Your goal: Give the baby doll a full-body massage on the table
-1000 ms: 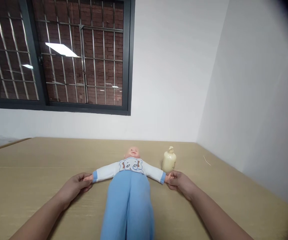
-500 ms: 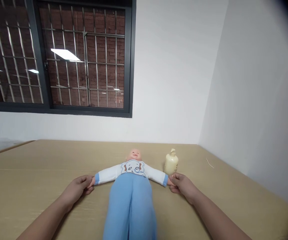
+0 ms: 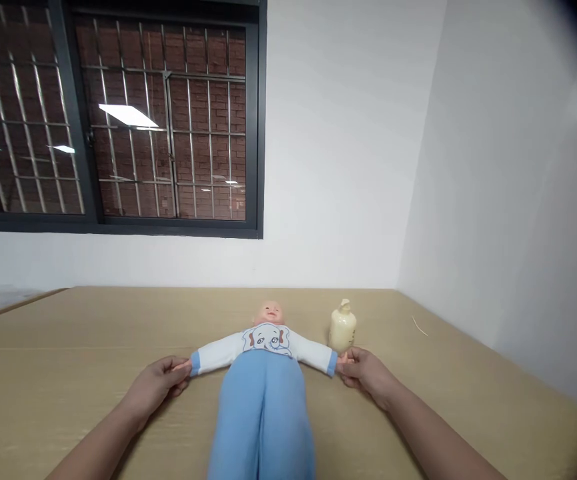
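A baby doll [image 3: 268, 393] lies on its back with its head away from me, in blue trousers and a white top with an elephant print and blue cuffs. Both its arms are stretched out sideways. My left hand [image 3: 161, 383] is closed around the doll's hand on the left side. On the right, my right hand [image 3: 365, 375] pinches the doll's other hand between thumb and fingers. Just beyond my right hand stands a cream pump bottle [image 3: 343, 328], upright.
The doll lies on a broad tan tabletop [image 3: 118, 327]. A thin pale string [image 3: 419, 326] rests at the right. White walls [image 3: 338, 147] rise behind and to the right. A dark-framed barred window [image 3: 168, 120] is at the back left.
The view has tilted slightly, so the window sits a little lower. Both hands keep hold of the doll's hands, with its arms still spread; the fingers have shifted only slightly.
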Motion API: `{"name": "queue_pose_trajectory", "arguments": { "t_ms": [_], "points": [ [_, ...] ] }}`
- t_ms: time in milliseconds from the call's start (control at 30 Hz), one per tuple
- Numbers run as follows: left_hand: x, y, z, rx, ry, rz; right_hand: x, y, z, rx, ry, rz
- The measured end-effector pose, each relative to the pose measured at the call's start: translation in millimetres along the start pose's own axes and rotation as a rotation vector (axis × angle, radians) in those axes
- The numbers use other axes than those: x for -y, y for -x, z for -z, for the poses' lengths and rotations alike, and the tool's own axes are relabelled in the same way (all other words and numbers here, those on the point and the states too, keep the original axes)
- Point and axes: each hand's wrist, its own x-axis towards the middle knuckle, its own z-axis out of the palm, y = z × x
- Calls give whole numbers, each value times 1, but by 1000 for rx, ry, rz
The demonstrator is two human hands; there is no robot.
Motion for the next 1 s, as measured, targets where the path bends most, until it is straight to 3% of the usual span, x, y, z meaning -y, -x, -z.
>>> {"name": "queue_pose_trajectory", "arguments": {
  "t_ms": [133, 400, 667, 1000],
  "points": [
    [2, -1, -2, -41, -44, -13, -3, -2, -2, -22, 49, 41],
    [-4, 3, -3, -21, -117, -16, 8, 5, -6, -46, -12, -17],
    [-8, 5, 1, 72, 4, 9, 19, 12, 0, 58, -62, -73],
    [-3, 2, -2, -26, -151, -4, 8, 6, -7, -90, 395, 19]
  ]
}}
